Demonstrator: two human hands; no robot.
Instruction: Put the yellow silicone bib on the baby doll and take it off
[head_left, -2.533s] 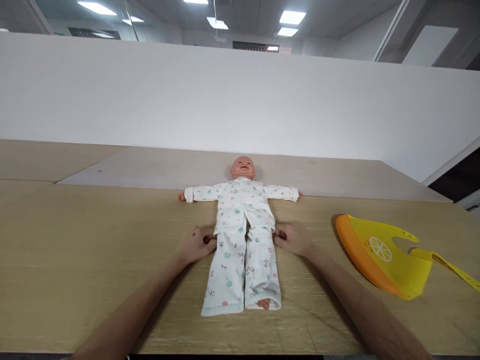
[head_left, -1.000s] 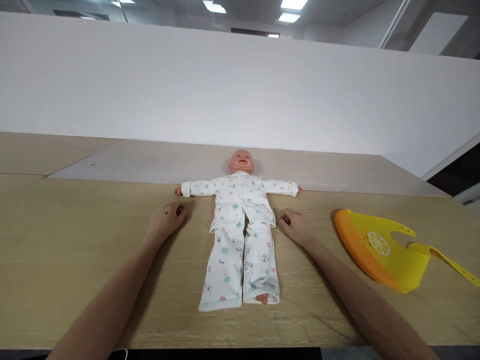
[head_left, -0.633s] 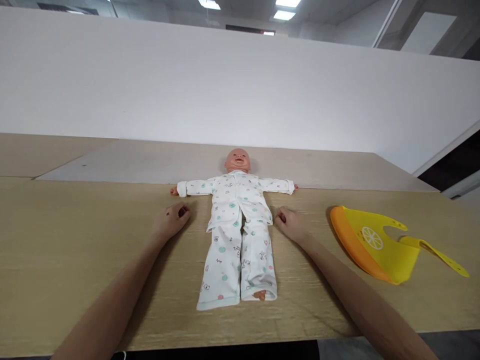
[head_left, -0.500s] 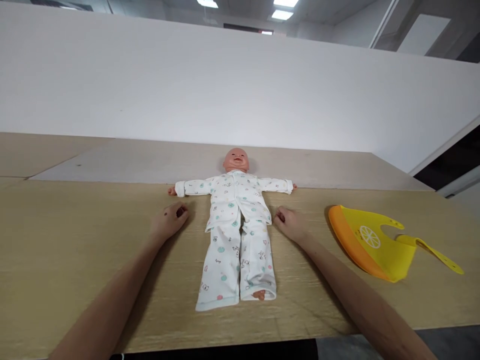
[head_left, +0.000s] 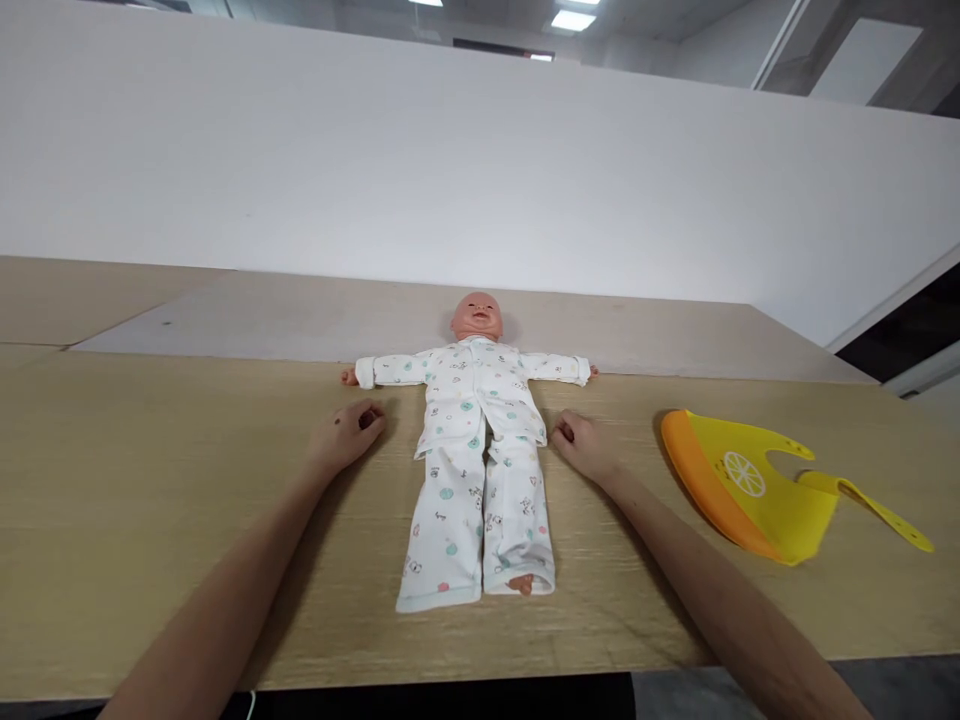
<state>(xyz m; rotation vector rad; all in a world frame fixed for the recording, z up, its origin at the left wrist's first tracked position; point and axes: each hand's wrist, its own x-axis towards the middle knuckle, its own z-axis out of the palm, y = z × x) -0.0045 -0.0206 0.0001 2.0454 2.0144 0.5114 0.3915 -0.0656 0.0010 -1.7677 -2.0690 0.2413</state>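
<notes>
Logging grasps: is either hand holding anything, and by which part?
Nothing is held. The left hand and right hand rest on the table beside the doll.

Left arm: stretched forward from the near left edge, forearm bare.
Left hand (head_left: 346, 436): knuckles up, fingers curled loosely under, holding nothing.
Right arm: reaching in from the near right.
Right hand (head_left: 581, 447): loosely fisted, empty.
</notes>
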